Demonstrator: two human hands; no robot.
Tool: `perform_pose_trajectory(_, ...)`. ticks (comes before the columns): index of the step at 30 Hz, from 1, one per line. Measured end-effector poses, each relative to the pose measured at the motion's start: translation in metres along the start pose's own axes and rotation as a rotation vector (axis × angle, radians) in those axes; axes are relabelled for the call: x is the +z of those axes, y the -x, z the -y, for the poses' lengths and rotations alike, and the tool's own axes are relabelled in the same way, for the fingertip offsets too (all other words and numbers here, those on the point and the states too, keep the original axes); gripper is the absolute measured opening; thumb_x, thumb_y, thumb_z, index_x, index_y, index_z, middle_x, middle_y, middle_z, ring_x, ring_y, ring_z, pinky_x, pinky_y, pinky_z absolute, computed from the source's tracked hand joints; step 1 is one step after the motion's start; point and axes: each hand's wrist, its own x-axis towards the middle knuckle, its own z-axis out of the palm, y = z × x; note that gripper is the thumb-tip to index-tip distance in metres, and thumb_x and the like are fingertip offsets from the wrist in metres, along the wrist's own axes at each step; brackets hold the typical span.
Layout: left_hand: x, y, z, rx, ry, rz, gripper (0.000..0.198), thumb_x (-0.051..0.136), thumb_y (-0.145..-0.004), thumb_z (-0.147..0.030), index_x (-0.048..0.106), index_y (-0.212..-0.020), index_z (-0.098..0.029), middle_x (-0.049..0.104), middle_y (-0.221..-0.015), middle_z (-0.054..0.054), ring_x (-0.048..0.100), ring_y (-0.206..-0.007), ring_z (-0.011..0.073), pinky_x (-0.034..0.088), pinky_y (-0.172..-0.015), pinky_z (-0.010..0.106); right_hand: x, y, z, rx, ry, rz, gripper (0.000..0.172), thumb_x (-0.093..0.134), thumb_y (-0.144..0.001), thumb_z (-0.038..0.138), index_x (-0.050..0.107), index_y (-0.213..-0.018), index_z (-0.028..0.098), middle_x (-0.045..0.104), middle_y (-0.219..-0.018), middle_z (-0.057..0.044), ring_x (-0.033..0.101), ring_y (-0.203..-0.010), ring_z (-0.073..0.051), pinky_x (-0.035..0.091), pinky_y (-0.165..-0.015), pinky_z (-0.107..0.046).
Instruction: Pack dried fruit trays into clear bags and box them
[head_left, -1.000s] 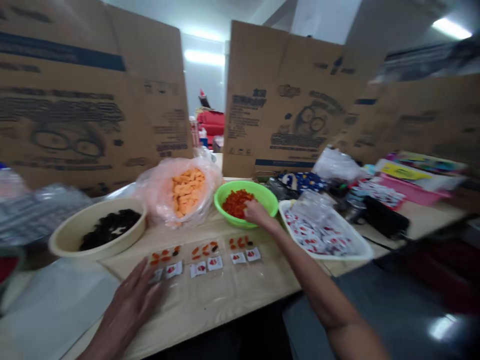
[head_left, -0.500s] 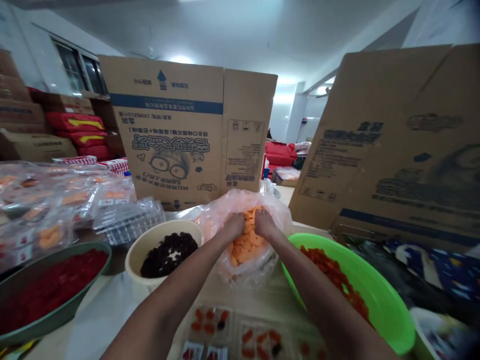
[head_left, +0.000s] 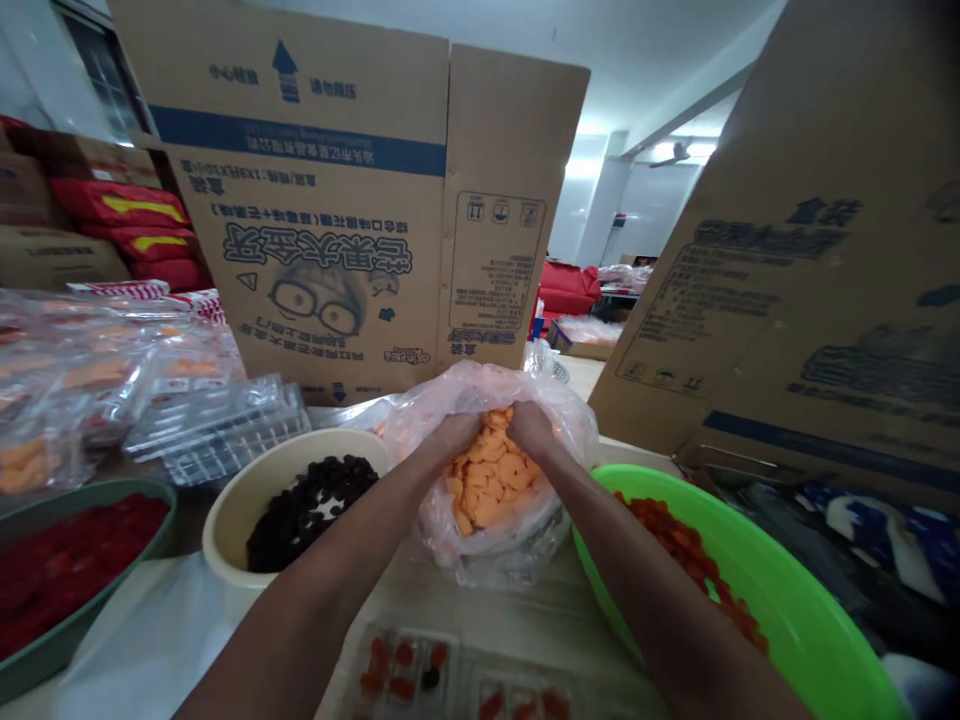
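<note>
A clear plastic bag [head_left: 435, 510] stands open in the middle of the table, filled with flat orange pieces [head_left: 495, 480] that look like dried fruit or candy. My left hand [head_left: 463, 432] reaches into the bag's left side, at the back of the orange pieces. Close beside it, my right hand [head_left: 528, 428] goes in from the right. Both hands' fingers are hidden among the pieces and behind the wrists. In front of the bag lie clear compartment trays [head_left: 405, 668] holding small orange-red pieces and a dark one.
Left of the bag stand a cream bowl [head_left: 217, 535] of dark pieces, a green basin [head_left: 166, 530] of red pieces and stacked clear trays [head_left: 232, 425]. A bright green basin [head_left: 795, 590] sits right. Large cardboard panels [head_left: 330, 200] rise behind.
Both hands have sunk deeper into the bag toward its back, and their fingers are less visible. My view has tipped down and moved closer.
</note>
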Motion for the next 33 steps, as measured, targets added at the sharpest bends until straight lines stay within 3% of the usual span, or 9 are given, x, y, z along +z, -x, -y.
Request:
perform_pose_trajectory(3,-0.013,0.016,-0.013,0.081,-0.186,-0.018,0.026,0.053,-0.082,-0.016,0.071,-0.101,-0.016,0.071,-0.104,0.012,0.061,-0.104,0.0257,0.046,-0.096,0.035,-0.015,0.016,0.005,0.069,-0.228,-0.062,0.042,0.058,-0.076,0.006,0.066,-0.116,0.01,0.069,-0.112,-0.018,0.064,-0.108,-0.029,0.051,-0.093,-0.036)
perform_pose_trajectory(7,-0.032,0.058,-0.034,0.058,-0.161,-0.171,0.029,0.061,-0.073,-0.014,0.071,-0.1,-0.014,0.069,-0.101,0.008,0.061,-0.093,0.0213,0.048,-0.089,0.033,-0.035,0.064,0.012,0.162,-0.591,-0.043,0.039,0.054,-0.081,0.015,0.061,-0.119,0.014,0.068,-0.106,-0.01,0.067,-0.091,-0.021,0.058,-0.075,-0.032)
perform_pose_trajectory(11,-0.045,0.134,-0.058,-0.169,0.189,-0.199,0.031,0.067,-0.068,-0.015,0.07,-0.099,-0.009,0.067,-0.084,0.002,0.058,-0.072,0.014,0.049,-0.069,0.025,-0.05,0.154,0.015,0.195,-1.003,0.084,0.035,0.062,-0.077,0.023,0.061,-0.111,0.019,0.065,-0.093,-0.002,0.063,-0.074,-0.014,0.056,-0.06,-0.025)
perform_pose_trajectory(15,-0.041,0.221,-0.085,-0.354,0.457,-0.06,0.031,0.063,-0.072,-0.014,0.067,-0.101,-0.003,0.065,-0.08,0.002,0.055,-0.063,0.0078,0.045,-0.061,0.021,-0.045,0.262,0.023,0.217,-1.274,0.282,0.038,0.073,-0.068,0.029,0.061,-0.103,0.02,0.064,-0.084,0.0,0.058,-0.064,-0.012,0.05,-0.052,-0.021)
perform_pose_trajectory(18,-0.028,0.273,-0.094,-0.412,0.504,0.052,0.03,0.062,-0.073,-0.016,0.069,-0.1,-0.007,0.067,-0.082,0.003,0.057,-0.064,0.0103,0.047,-0.059,0.021,-0.026,0.324,0.03,0.227,-1.157,0.413,0.036,0.069,-0.072,0.033,0.06,-0.104,0.019,0.064,-0.077,0.0,0.057,-0.058,-0.012,0.046,-0.048,-0.022)
perform_pose_trajectory(21,-0.019,0.302,-0.091,-0.337,0.362,0.047,0.038,0.06,-0.075,-0.016,0.069,-0.113,-0.014,0.071,-0.094,0.004,0.063,-0.076,0.0146,0.05,-0.068,0.024,-0.008,0.356,0.032,0.235,-0.872,0.363,0.037,0.058,-0.081,0.028,0.061,-0.116,0.018,0.064,-0.081,-0.001,0.058,-0.06,-0.014,0.049,-0.055,-0.025)
perform_pose_trajectory(24,-0.021,0.312,-0.086,-0.226,0.153,0.038,0.039,0.057,-0.083,-0.02,0.068,-0.12,-0.02,0.072,-0.102,0.004,0.063,-0.085,0.0163,0.049,-0.077,0.027,-0.004,0.364,0.032,0.157,-0.434,0.202,0.045,0.051,-0.086,0.02,0.06,-0.131,0.018,0.067,-0.101,-0.009,0.064,-0.086,-0.02,0.053,-0.077,-0.033)
perform_pose_trajectory(27,-0.027,0.311,-0.085,-0.197,0.137,0.045,0.027,0.059,-0.083,-0.024,0.072,-0.106,-0.017,0.071,-0.098,0.004,0.061,-0.083,0.0162,0.048,-0.075,0.027,-0.013,0.362,0.042,0.045,-0.084,0.098,0.048,0.051,-0.086,0.013,0.062,-0.133,0.016,0.064,-0.122,-0.016,0.06,-0.111,-0.028,0.046,-0.096,-0.039)
perform_pose_trajectory(33,-0.049,0.31,-0.089,-0.427,0.623,-0.042,0.036,0.068,-0.076,-0.032,0.06,-0.106,-0.014,0.064,-0.07,-0.002,0.056,-0.057,0.011,0.045,-0.058,0.023,-0.014,0.351,0.083,-0.08,-0.05,0.28,0.045,0.043,-0.092,0.011,0.062,-0.132,0.016,0.069,-0.112,-0.011,0.063,-0.102,-0.022,0.046,-0.091,-0.03)
